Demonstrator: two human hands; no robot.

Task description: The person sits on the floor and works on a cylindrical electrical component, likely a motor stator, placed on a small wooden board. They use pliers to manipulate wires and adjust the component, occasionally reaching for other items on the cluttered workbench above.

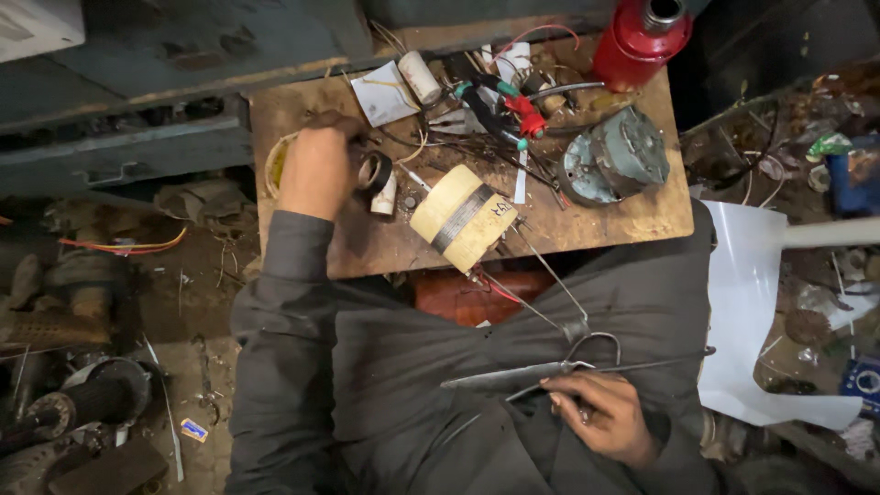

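My left hand [316, 167] reaches onto a small wooden board [605, 225] and closes around a black roll of tape [376, 171]. Just right of it lies a cream-wrapped motor winding [461, 216] with a dark band and red wires trailing off the board's near edge. My right hand [605, 414] rests on my lap and holds a pair of metal scissors [536, 371] by the handle, blades pointing left. A thin wire [550, 275] runs from the winding toward the scissors.
On the board lie a grey motor housing [612, 156], a white capacitor [419, 76], a tangle of wires and clips [500, 105] and a paper slip. A red cylinder [642, 37] stands at the back. A white sheet [747, 312] lies right; scrap metal parts clutter the floor left.
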